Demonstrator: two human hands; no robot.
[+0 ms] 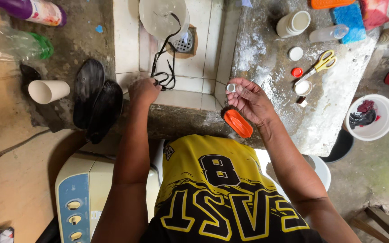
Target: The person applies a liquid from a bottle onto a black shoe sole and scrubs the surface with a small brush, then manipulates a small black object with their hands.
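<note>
Small white cap (231, 87) pinched in right hand (251, 100) fingers (239, 90)

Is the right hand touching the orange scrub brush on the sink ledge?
Apart. In the head view the right hand is raised, pinching a small white cap, and the orange brush lies on the ledge below the palm with grey concrete visible between them.

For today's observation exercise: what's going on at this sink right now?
A person leans over a tiled sink. The left hand grips a tangled black cord that trails toward the drain. The right hand pinches a small white cap above an orange brush on the ledge. Scissors and bottles lie on the concrete counter.
</note>
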